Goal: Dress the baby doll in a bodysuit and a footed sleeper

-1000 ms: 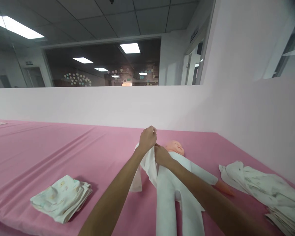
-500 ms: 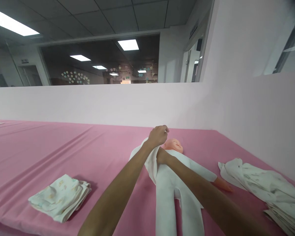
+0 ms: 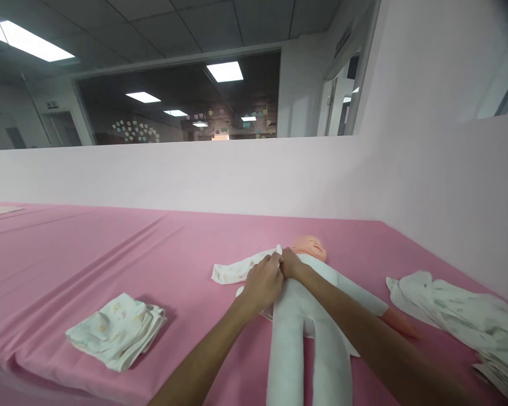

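A baby doll (image 3: 294, 304) with a white cloth body lies on its back, its head (image 3: 310, 247) toward the far wall. At the doll's chest, on its left side in view, a white printed baby shirt (image 3: 232, 272) has one sleeve stretched out to the left. My left hand (image 3: 263, 282) is closed, its fingers pinching the shirt's edge. Right against it, my right hand (image 3: 291, 264) is also closed on the shirt's edge, just below the doll's head. The doll's arm on that side is hidden by the shirt and my hands.
A pink sheet (image 3: 110, 248) covers the bed. To the left lies a folded printed cloth (image 3: 116, 330). Crumpled white baby clothes (image 3: 457, 310) lie at the right, near the doll's bare hand (image 3: 400, 323). A white wall (image 3: 195, 177) borders the far side.
My left hand has come down and nearer from above the doll's shoulder to meet my right hand. The shirt's sleeve now lies extended leftward. The view has shifted slightly.
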The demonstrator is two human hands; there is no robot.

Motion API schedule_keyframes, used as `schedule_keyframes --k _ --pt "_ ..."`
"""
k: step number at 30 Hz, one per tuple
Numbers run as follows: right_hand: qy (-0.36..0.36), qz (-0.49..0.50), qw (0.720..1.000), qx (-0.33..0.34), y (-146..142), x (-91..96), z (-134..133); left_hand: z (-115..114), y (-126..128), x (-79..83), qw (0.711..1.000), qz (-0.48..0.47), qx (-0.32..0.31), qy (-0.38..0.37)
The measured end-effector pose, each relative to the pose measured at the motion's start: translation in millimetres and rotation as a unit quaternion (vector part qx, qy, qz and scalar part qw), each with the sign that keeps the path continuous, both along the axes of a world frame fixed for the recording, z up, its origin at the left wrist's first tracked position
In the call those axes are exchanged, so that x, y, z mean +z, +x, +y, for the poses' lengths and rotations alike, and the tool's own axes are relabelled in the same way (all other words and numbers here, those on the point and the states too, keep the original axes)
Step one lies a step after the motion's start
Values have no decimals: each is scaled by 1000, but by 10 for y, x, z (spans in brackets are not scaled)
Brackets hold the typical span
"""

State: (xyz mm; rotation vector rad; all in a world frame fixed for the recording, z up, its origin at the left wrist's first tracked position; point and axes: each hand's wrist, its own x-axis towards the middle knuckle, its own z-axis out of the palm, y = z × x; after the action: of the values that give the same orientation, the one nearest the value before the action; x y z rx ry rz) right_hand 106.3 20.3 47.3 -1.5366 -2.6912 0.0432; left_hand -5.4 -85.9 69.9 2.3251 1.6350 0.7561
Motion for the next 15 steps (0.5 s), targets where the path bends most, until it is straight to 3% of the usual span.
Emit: schedule_keyframes --k 4,10,12,15 --pt "-20 1 1000 3 79 41 41 -91 -153 -168 998 9 20 -57" --pt "7 98 995 16 397 142 -231 -148 -279 -258 986 -3 -67 -152" --pt "53 157 986 -22 646 88 -468 -141 -310 -196 984 8 -62 -166" --pt "144 279 939 -142 1150 -121 -913 -68 -290 -49 992 29 11 -121"
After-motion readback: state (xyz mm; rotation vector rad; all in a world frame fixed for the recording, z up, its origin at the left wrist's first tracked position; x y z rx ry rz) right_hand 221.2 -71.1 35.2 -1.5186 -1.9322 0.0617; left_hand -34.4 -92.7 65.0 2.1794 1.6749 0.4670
